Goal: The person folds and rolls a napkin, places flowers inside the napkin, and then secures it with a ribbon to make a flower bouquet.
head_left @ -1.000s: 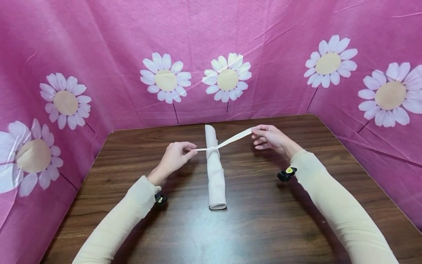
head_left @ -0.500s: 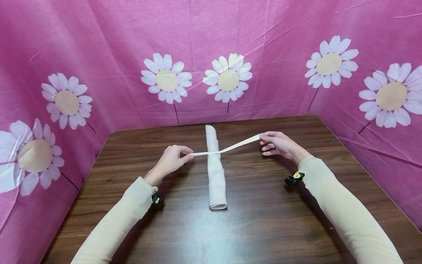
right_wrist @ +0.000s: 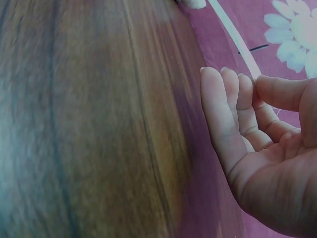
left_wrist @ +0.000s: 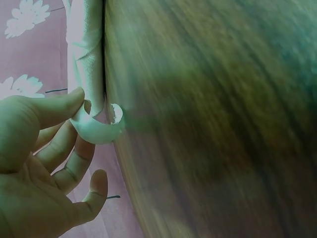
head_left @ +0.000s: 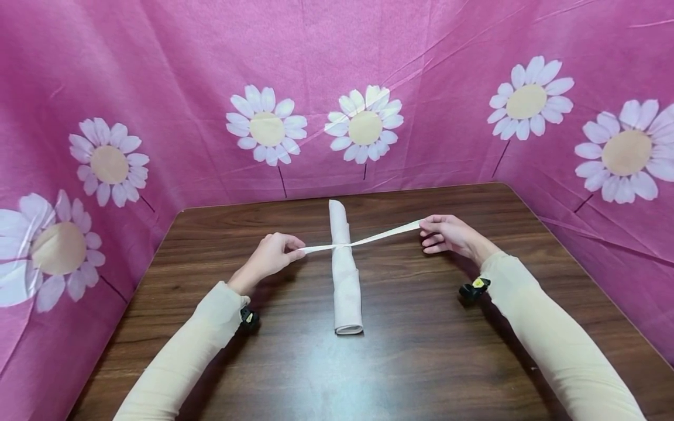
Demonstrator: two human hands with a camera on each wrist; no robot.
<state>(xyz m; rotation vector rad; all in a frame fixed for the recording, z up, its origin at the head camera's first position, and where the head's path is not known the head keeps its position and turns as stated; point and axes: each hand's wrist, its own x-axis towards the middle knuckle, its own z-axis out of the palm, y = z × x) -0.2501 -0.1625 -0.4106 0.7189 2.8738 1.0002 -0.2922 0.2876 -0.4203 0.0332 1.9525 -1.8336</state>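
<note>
A rolled white cloth (head_left: 346, 286) lies lengthwise on the table, its folded end toward me. Around its upper part runs a cream ribbon (head_left: 387, 234), crossed on top and stretched out to both sides. My left hand (head_left: 272, 255) pinches the ribbon's left end between thumb and forefinger. In the left wrist view the loose tail of the ribbon (left_wrist: 96, 130) curls below those fingertips. On the other side my right hand (head_left: 453, 237) pinches the longer right end, its other fingers loosely bent. The right wrist view shows the ribbon (right_wrist: 237, 39) running taut from that thumb.
The dark wood-grain table (head_left: 411, 351) reaches back to a pink cloth backdrop (head_left: 421, 35) printed with white daisies, which encloses the back and both sides. A small black camera is strapped at each wrist, over cream sleeves (head_left: 547, 327).
Both hands have moved apart and slightly toward me, drawing the ribbon out. Its loop around the rolled cloth has tightened and lies flatter.
</note>
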